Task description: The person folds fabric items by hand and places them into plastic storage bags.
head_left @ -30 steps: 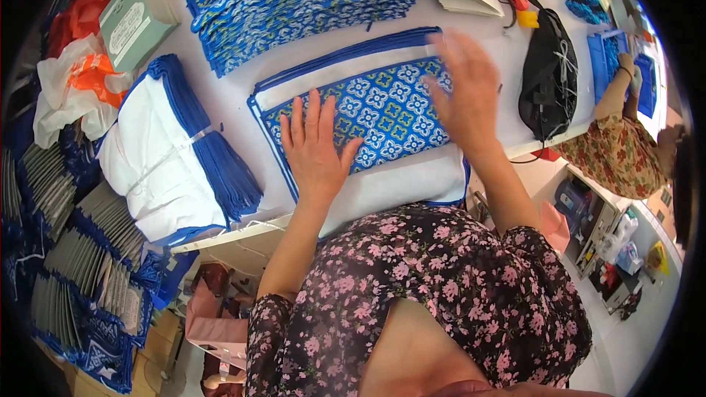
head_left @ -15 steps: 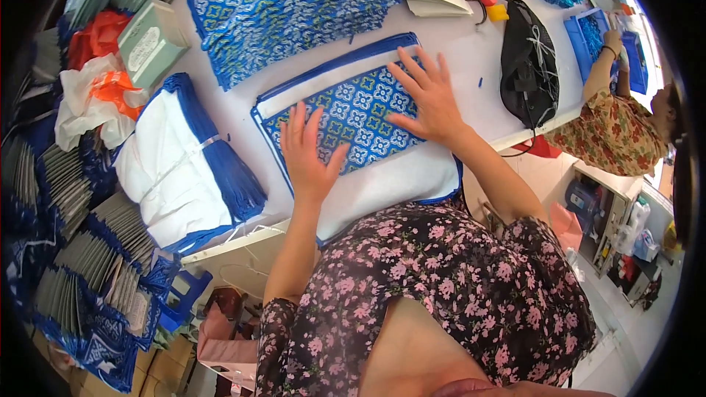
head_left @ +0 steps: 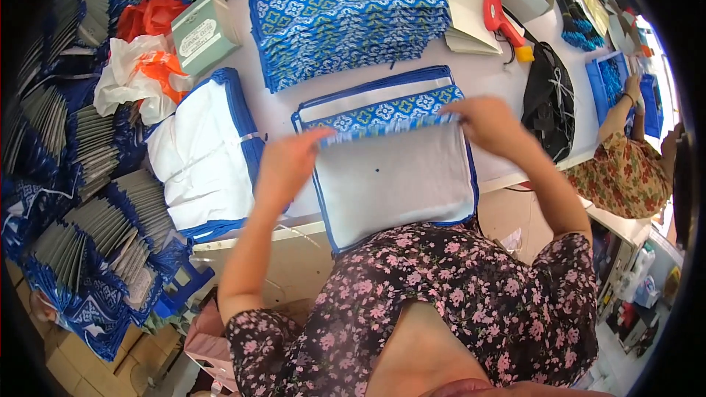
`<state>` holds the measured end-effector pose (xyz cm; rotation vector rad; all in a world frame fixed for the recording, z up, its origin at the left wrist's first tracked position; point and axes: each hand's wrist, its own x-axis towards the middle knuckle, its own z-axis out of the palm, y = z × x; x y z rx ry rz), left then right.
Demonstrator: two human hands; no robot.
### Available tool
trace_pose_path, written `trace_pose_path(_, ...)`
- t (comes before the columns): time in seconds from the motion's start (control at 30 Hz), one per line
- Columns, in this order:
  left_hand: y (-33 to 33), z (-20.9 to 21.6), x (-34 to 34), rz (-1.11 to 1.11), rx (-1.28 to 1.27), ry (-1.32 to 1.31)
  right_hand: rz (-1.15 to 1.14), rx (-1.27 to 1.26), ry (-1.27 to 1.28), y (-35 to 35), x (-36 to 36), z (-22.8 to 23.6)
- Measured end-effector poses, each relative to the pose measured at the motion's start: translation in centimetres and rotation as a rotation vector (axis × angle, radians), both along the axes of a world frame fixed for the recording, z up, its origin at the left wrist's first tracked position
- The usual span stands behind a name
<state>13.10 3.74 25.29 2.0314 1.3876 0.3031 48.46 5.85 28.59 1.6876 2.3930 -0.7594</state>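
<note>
A white cloth with blue edging (head_left: 397, 184) lies on top of a small pile in front of me. Across its far part runs a narrow folded strip of blue patterned fabric (head_left: 390, 115). My left hand (head_left: 285, 163) pinches the strip's left end between thumb and fingers. At the other end, my right hand (head_left: 491, 126) grips the strip's right corner, slightly blurred. A dark speck shows on the white face of the cloth. Beyond the strip, white layers and blue edges of the pile stick out.
A tall stack of blue patterned cloths (head_left: 349, 15) stands behind. Left are a tied white bundle (head_left: 202, 158), a pale green box (head_left: 204, 35), plastic bags (head_left: 140, 77) and folded blue packs (head_left: 81, 250). Right lie a red tape dispenser (head_left: 501, 22) and black bag (head_left: 550, 103); another person (head_left: 625, 169) works beyond.
Both hands went from lying flat and spread on the patterned fabric to pinching its ends. The patterned area has narrowed to a strip, baring more white. The whole view has shifted.
</note>
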Motion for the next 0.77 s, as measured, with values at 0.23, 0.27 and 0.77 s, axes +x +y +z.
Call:
trace_pose_path(0.23, 15.8, 13.4, -0.1, -0.043, 0.594, -0.230, 0.015, 0.570, 0.284, 13.8, 4.5, 12.3)
trace_pose_path(0.27, 16.3, 14.4, 0.6, -0.048, 0.591, -0.240, 0.024, 0.647, 0.279, 13.6, 3.9, 13.2)
trace_pose_path(0.77, 15.8, 3.6, -6.5, 0.176, 0.298, -0.620, 0.136, 0.524, 0.296, 15.5, -2.5, 6.4)
